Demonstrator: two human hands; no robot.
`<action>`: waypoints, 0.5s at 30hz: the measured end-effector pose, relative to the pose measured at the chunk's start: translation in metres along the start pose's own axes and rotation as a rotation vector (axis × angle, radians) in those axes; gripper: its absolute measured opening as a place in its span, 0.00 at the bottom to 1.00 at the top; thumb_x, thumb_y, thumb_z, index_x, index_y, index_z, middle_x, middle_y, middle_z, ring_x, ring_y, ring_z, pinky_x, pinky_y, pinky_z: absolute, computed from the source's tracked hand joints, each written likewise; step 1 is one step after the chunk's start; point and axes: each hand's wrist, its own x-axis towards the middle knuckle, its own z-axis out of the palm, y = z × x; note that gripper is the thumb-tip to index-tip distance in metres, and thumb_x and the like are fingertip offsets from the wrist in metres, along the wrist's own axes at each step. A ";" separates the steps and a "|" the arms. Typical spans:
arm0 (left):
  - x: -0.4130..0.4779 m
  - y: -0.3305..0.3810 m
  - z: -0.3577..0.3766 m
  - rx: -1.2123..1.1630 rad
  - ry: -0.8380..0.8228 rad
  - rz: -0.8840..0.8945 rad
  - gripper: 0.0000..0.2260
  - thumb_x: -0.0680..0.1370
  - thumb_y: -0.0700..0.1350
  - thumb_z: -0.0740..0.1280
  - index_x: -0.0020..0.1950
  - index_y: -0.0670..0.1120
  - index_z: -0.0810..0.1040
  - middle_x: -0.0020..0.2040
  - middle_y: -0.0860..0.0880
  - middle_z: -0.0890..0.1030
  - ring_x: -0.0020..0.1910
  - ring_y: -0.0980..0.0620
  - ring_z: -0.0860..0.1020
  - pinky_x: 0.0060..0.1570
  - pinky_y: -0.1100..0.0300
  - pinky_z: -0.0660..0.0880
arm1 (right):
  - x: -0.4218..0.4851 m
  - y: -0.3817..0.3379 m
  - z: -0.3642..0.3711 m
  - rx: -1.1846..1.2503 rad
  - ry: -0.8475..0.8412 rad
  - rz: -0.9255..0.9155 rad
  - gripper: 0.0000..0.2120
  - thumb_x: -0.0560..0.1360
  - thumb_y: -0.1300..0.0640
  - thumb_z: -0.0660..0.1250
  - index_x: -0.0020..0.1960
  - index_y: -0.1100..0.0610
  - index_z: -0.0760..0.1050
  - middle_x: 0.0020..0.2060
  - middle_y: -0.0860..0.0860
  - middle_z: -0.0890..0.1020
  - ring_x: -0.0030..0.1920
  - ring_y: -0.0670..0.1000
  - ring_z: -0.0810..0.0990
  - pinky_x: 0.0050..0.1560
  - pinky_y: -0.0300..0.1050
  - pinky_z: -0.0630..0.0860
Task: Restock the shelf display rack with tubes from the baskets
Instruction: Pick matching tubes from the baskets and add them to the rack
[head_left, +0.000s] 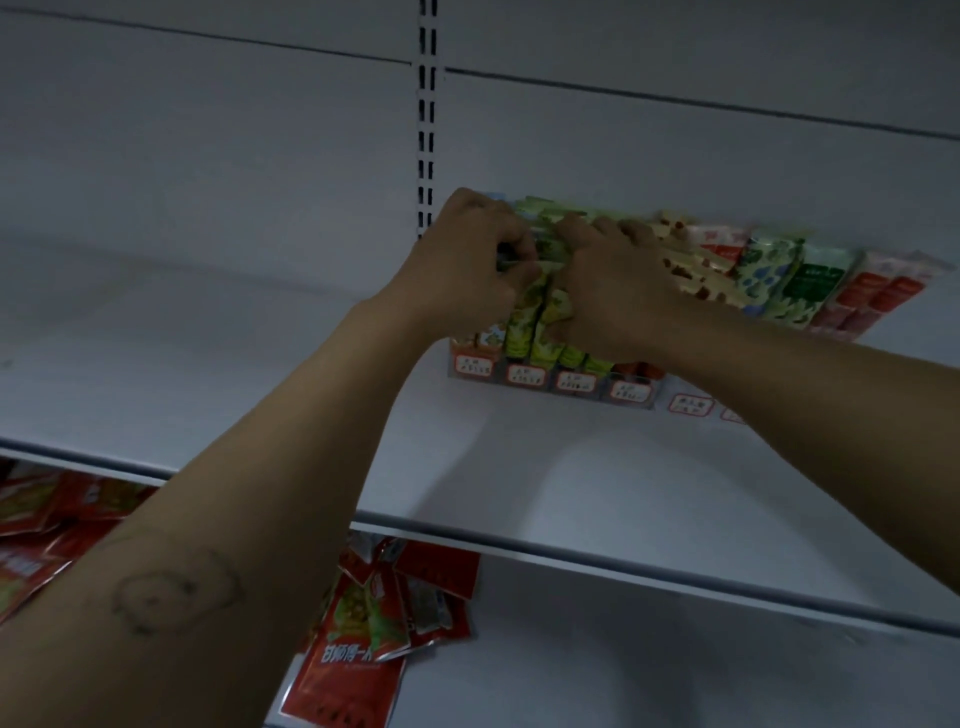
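Fingers (515, 253) of left hand (467, 265), right hand (610, 296) grip green-yellow printed tubes (521, 318) in rack (525, 375).

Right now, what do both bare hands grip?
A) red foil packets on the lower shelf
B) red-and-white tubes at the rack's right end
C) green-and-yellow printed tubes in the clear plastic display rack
C: the left hand and right hand both curl round the green-and-yellow printed tubes in the clear plastic display rack.

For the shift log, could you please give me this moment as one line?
stage: loading rack | left-hand grip: holds green tubes | right-hand grip: holds green tubes | display rack: on white shelf
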 end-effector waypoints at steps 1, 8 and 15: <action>0.001 0.000 0.000 -0.008 -0.003 0.005 0.05 0.74 0.46 0.69 0.39 0.52 0.75 0.42 0.53 0.77 0.52 0.53 0.67 0.52 0.66 0.60 | 0.000 0.001 0.000 -0.023 0.000 0.000 0.19 0.71 0.45 0.70 0.57 0.55 0.79 0.71 0.55 0.61 0.69 0.57 0.62 0.71 0.57 0.54; -0.001 0.001 -0.003 -0.012 -0.025 0.010 0.07 0.74 0.47 0.68 0.37 0.54 0.74 0.38 0.56 0.76 0.49 0.52 0.69 0.52 0.58 0.66 | 0.001 0.006 -0.012 -0.072 -0.056 -0.074 0.22 0.70 0.41 0.69 0.57 0.54 0.78 0.66 0.56 0.67 0.66 0.57 0.66 0.69 0.57 0.57; -0.001 0.007 -0.004 0.006 -0.026 -0.035 0.10 0.73 0.48 0.68 0.35 0.59 0.70 0.39 0.53 0.77 0.47 0.53 0.69 0.53 0.55 0.70 | 0.009 0.013 -0.020 0.070 -0.035 -0.050 0.18 0.73 0.43 0.69 0.48 0.58 0.78 0.56 0.57 0.75 0.51 0.58 0.75 0.44 0.47 0.69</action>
